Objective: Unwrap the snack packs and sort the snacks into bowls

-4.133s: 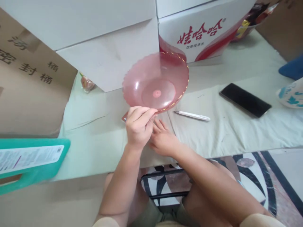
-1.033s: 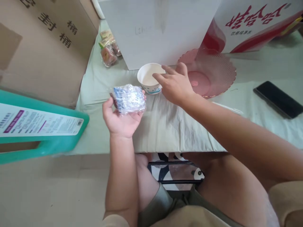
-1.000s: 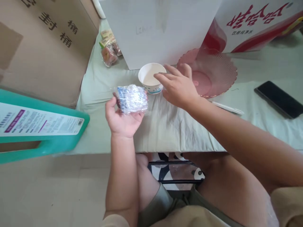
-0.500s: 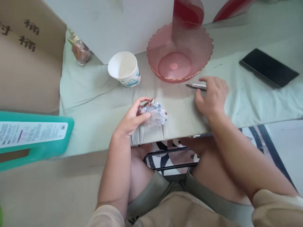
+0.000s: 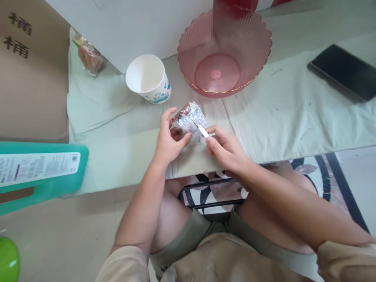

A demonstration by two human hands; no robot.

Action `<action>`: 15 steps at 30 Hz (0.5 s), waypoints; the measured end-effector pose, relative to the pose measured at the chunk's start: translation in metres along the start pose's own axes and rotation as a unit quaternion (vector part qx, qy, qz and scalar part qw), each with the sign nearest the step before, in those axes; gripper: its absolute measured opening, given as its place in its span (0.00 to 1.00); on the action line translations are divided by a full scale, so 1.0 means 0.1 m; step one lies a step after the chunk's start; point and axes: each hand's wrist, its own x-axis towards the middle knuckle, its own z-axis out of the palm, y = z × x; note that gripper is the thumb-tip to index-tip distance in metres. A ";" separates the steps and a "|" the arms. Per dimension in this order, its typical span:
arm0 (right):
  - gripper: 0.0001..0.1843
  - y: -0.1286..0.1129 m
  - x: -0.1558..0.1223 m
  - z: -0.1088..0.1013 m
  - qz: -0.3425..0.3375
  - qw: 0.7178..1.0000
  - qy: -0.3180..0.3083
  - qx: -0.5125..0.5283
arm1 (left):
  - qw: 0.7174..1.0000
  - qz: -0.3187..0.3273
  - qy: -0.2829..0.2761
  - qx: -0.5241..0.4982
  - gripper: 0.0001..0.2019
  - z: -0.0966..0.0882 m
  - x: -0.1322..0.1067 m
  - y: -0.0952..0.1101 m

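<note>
My left hand (image 5: 169, 143) is closed round the left side of a crinkled clear plastic packet (image 5: 197, 112) with red and blue print, thumb at its near edge. What lies inside the packet I cannot make out. In my right hand (image 5: 227, 150) a slim white-handled tool (image 5: 203, 131) with a thin, pointed dark tip is pinched between thumb and fingers. Its tip points up and left and meets the packet's surface in view; whether it pierces the plastic I cannot tell. Both hands are above the near part of the cloth-covered table (image 5: 141, 145).
Behind the packet stand a white paper cup (image 5: 158, 92) and a pink scalloped bowl (image 5: 202, 84). A black phone (image 5: 345, 72) lies at right. Left are a cardboard box (image 5: 35, 86), a teal container (image 5: 72, 172) and a plastic-wrapped item (image 5: 90, 58). A white panel (image 5: 132, 27) rises at the back.
My right hand has picked up the white-handled tool from beside the bowl and brought it left to the packet. My left hand has raised and turned the packet slightly.
</note>
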 end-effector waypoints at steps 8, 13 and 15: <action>0.25 0.00 0.22 0.06 0.083 0.993 -0.045 0.074 | 0.999 0.010 -0.019 -0.042 0.35 0.00 0.00 0.05; 0.29 -0.03 0.21 0.03 0.088 0.993 -0.063 0.054 | 0.995 0.094 0.014 -0.038 0.35 -0.03 0.07 -0.05; 0.28 -0.04 0.18 0.01 0.077 0.994 -0.074 0.023 | 0.989 0.134 0.035 -0.050 0.38 -0.08 0.12 -0.10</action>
